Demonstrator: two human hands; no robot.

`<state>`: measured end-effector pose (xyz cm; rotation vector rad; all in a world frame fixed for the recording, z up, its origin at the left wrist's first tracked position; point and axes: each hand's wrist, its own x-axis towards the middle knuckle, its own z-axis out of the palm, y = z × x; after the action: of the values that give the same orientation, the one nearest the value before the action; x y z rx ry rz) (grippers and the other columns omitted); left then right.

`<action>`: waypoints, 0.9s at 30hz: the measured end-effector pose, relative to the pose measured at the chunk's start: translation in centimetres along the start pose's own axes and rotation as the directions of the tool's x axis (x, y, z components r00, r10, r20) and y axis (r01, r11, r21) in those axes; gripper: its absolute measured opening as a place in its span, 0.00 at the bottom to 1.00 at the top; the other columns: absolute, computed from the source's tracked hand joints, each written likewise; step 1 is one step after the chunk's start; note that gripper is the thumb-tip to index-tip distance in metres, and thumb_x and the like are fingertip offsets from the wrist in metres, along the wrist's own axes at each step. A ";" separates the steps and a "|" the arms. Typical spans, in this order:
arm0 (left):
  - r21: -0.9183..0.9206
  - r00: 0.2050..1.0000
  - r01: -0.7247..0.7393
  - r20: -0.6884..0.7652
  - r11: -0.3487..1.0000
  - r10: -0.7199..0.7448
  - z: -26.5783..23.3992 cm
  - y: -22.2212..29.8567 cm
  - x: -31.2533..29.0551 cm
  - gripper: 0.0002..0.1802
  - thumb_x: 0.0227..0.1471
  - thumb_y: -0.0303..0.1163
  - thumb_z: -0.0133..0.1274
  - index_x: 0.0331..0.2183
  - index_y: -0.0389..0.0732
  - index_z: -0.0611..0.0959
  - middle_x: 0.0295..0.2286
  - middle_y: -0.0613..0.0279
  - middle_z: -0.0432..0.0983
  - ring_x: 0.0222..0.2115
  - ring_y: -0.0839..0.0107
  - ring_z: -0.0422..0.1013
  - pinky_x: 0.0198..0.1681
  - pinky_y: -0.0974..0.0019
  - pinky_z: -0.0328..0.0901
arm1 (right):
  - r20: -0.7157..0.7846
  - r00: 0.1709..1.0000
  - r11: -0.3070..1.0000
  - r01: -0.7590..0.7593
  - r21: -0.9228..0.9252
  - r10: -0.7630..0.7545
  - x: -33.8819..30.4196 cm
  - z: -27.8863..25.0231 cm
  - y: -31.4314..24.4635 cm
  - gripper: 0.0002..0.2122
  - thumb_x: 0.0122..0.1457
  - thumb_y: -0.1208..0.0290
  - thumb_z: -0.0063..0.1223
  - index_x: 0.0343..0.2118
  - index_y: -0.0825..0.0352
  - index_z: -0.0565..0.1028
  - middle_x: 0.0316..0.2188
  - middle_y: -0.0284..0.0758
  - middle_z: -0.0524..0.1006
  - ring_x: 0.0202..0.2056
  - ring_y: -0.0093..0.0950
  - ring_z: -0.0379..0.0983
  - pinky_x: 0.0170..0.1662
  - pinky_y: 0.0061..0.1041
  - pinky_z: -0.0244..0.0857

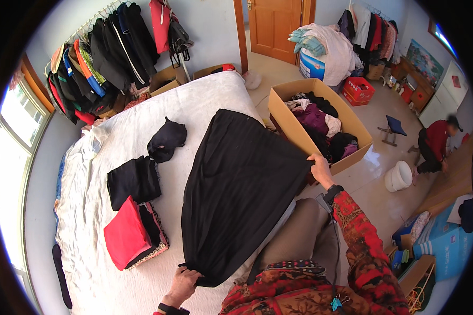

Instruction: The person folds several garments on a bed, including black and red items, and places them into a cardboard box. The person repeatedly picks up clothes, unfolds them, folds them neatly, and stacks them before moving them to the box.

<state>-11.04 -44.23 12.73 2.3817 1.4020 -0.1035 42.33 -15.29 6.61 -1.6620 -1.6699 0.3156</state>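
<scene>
A wide black garment point(242, 189), shaped like a skirt, lies spread over the bed's right side. My left hand point(184, 283) is closed on its near left corner. At its right corner, my right hand point(320, 169) pinches the edge, so the near side stretches between both hands. To the left lies a black bra point(167, 139). Nearer is a folded black garment point(134, 182). A stack of folded clothes, with a red garment point(125, 233) on top and black and spotted cloth showing below, touches it.
A white-covered bed point(89, 184) stands before me. Beyond its right edge is a cardboard box point(355, 160) of jumbled clothes. Clothes hang on a rack point(115, 47) at the far left. A person point(436, 142) bends near a white bucket point(398, 176) at the right.
</scene>
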 end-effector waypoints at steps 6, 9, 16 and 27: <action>-0.073 0.993 0.078 0.095 0.994 -0.071 -1.3 -0.9 0.0 0.14 0.39 0.27 0.59 0.34 0.47 0.82 0.28 0.65 0.77 0.35 0.64 0.73 0.48 0.58 0.62 | 0.053 0.994 0.995 -0.094 0.027 0.092 -1.3 0.5 1.6 0.12 0.43 0.86 0.45 0.31 0.70 0.76 0.31 0.48 0.77 0.39 0.45 0.74 0.43 0.35 0.67; -0.084 0.992 0.077 0.102 0.993 -0.069 -0.2 -1.2 0.5 0.14 0.38 0.27 0.60 0.33 0.47 0.83 0.28 0.64 0.78 0.35 0.63 0.74 0.47 0.59 0.62 | 0.049 0.994 0.993 -0.099 0.060 0.096 -0.3 1.3 1.4 0.11 0.43 0.85 0.45 0.31 0.70 0.76 0.31 0.47 0.78 0.39 0.45 0.74 0.43 0.35 0.67; -0.763 0.880 0.417 0.202 0.494 -0.430 3.4 -4.6 -2.4 0.14 0.42 0.24 0.62 0.36 0.39 0.83 0.29 0.63 0.80 0.33 0.73 0.74 0.41 0.67 0.68 | 0.055 0.998 0.999 0.020 0.050 -0.023 7.3 5.7 -5.2 0.14 0.42 0.85 0.42 0.33 0.71 0.76 0.32 0.46 0.78 0.39 0.42 0.75 0.43 0.34 0.67; -0.924 0.681 0.377 0.321 -0.061 -0.658 8.2 -3.5 -6.6 0.16 0.43 0.24 0.62 0.38 0.38 0.82 0.31 0.69 0.79 0.33 0.77 0.72 0.41 0.71 0.65 | 0.193 0.848 0.853 0.429 0.298 -0.494 8.3 17.8 -21.9 0.24 0.51 0.77 0.55 0.52 0.63 0.66 0.54 0.45 0.63 0.50 0.45 0.67 0.51 0.37 0.65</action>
<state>-16.36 -51.06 5.76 0.6299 1.6467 0.7208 15.32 -4.58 11.10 -1.0190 -2.0765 0.4934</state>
